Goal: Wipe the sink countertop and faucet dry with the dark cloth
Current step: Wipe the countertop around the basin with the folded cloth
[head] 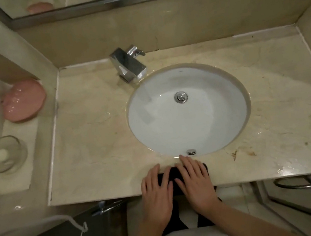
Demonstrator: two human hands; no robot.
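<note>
Flat under both hands (178,187), dark cloth (172,175) lies on countertop (98,146).

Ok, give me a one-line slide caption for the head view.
Both hands, left hand and right hand, press the dark cloth flat on the countertop edge before the sink.

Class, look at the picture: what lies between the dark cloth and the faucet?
In the head view, the white sink basin lies between the dark cloth and faucet.

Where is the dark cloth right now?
In the head view, the cloth lies on the countertop's front edge, just in front of the basin, under the left hand and right hand.
</note>
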